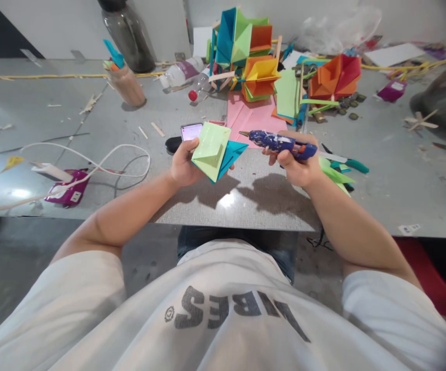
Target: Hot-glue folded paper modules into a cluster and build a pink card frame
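Note:
My left hand (186, 164) grips a folded paper piece, a light green panel (211, 147) joined to a blue one (232, 156), above the table near its front edge. The thumb rests on the green side; most fingers are hidden behind the paper. Pale streaks show on the green panel's upper part. My right hand (298, 165) is wrapped round a blue hot glue gun (285, 143) smeared with white residue. Its nozzle points left at the folded paper, a short gap away. Beneath the gun's tip lies a pink paper sheet (246, 116). Behind my left hand is a phone (192, 131).
Colourful folded-paper structures (246, 46) stand at the back, with a red-orange one (337, 77) to their right. Plastic bottles (182, 71) lie beside them. A white cable (118, 149) and purple power adapter (68, 188) occupy the left; scissors (346, 161) lie right.

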{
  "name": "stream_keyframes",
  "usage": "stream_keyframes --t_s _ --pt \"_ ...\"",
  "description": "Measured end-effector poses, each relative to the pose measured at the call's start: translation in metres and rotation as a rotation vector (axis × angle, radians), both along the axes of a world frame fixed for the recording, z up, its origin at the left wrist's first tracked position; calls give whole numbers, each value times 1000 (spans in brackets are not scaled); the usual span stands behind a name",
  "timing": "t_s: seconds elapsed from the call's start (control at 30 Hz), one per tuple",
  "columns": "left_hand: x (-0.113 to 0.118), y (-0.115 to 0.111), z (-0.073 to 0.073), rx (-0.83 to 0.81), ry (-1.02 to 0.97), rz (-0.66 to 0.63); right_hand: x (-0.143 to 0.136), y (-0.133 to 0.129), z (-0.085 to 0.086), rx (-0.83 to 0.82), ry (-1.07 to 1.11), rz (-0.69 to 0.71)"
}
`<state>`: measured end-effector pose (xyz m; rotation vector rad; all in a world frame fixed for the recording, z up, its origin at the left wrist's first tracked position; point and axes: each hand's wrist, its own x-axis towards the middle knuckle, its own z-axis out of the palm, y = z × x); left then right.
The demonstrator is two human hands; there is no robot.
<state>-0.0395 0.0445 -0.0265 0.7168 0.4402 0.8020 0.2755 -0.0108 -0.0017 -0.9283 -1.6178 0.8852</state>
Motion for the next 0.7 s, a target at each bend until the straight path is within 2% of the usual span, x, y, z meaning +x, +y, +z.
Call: stream_keyframes --t_s 0.1,0.27,0.4,0.5,0.6,0.7 --pt "3 3 -4 -12 -8 42 -9 -6 3 143 -65 26" --pt "6 6 -15 -7 35 97 -31 -16 6 318 -104 195" --pt "5 8 -28 67 77 137 -38 -21 3 248 -140 193" --pt "2 9 -35 93 51 94 -38 -21 -1 230 -138 191" --pt "0 11 -39 36 -19 1 -38 -19 -5 265 -134 191" --pt "0 10 -36 -21 -63 -26 -38 -17 -7 283 -136 200"
